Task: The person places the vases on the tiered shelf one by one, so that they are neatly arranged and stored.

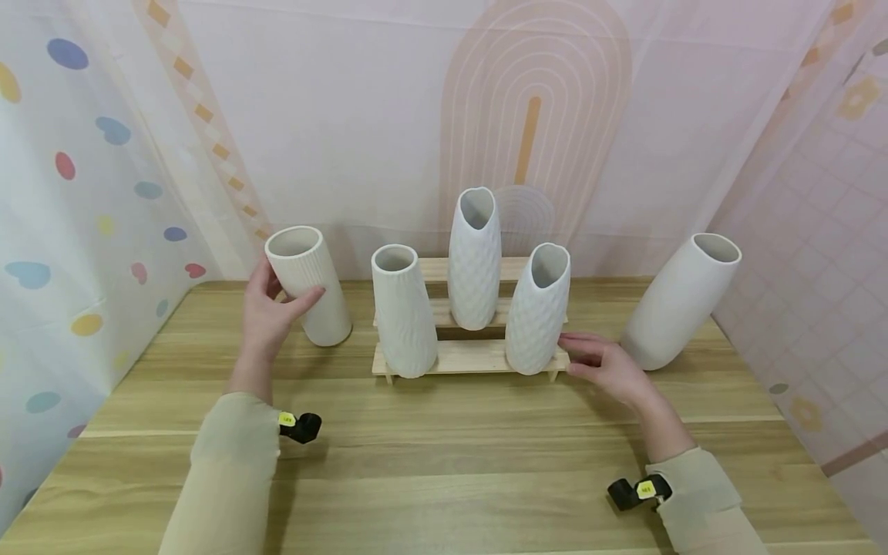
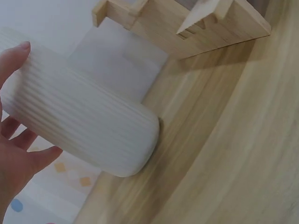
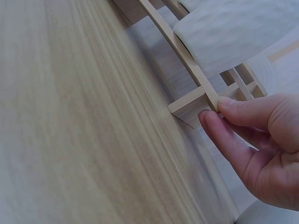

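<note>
My left hand [image 1: 266,317] grips a white ribbed vase [image 1: 317,281] around its upper part, left of the stand. The vase's base touches the table in the left wrist view. With thumb and fingertips, my right hand [image 1: 613,371] pinches the right end of the front board of a stepped wooden stand [image 1: 472,358]. On that stand, a textured white vase [image 1: 405,324] stands at front left. A dimpled vase with a slanted mouth [image 1: 534,327] is at front right, and another dimpled vase [image 1: 475,270] stands higher at the back middle.
A smooth white vase [image 1: 683,301] stands on the wood-grain table [image 1: 451,470], just right of my right hand. Patterned cloth [image 1: 347,116] hangs behind the table and along both sides. Each wrist carries a small black camera [image 1: 301,427].
</note>
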Available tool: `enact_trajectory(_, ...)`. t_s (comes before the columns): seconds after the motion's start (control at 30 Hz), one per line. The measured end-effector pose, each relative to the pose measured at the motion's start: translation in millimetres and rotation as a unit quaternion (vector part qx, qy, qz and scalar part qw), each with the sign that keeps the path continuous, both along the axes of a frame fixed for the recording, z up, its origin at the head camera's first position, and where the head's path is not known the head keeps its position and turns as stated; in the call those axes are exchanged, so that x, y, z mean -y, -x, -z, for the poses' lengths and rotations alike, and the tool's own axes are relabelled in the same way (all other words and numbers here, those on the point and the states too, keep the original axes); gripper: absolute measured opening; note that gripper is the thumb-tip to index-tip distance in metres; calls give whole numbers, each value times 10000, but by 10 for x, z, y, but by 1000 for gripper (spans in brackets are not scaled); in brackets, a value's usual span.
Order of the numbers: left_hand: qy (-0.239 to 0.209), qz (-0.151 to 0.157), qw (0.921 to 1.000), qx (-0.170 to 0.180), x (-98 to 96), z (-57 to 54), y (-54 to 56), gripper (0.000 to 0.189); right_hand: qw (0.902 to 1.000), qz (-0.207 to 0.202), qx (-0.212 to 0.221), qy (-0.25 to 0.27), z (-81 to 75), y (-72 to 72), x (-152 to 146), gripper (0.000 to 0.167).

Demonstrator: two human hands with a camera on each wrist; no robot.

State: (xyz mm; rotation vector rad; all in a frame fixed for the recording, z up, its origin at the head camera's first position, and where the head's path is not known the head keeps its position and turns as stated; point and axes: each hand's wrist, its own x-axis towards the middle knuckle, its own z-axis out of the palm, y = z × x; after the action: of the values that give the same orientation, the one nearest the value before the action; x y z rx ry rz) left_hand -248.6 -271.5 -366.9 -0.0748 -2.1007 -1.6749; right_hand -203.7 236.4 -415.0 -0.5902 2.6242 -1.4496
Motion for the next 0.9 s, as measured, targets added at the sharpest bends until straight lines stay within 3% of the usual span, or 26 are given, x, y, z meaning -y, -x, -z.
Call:
enact_trajectory(0.3, -530, -13, 9986, 20, -97, 39, -1, 79, 10000, 18, 34, 55, 7, 5, -9, 44)
enact_trajectory(0.5, -600, 5, 9981, -139, -154, -23, -75, 76, 10000, 19, 50, 56, 6, 6, -17, 44)
enact_trajectory(0.77, -652, -178, 9975, -188, -94, 112, 6, 79, 10000, 23, 12, 23, -28, -13, 4, 44)
enact_trajectory(0.9, -546, -237, 9978, -288, -97, 103, 7, 79, 10000, 29, 41, 27, -35, -18, 3, 44)
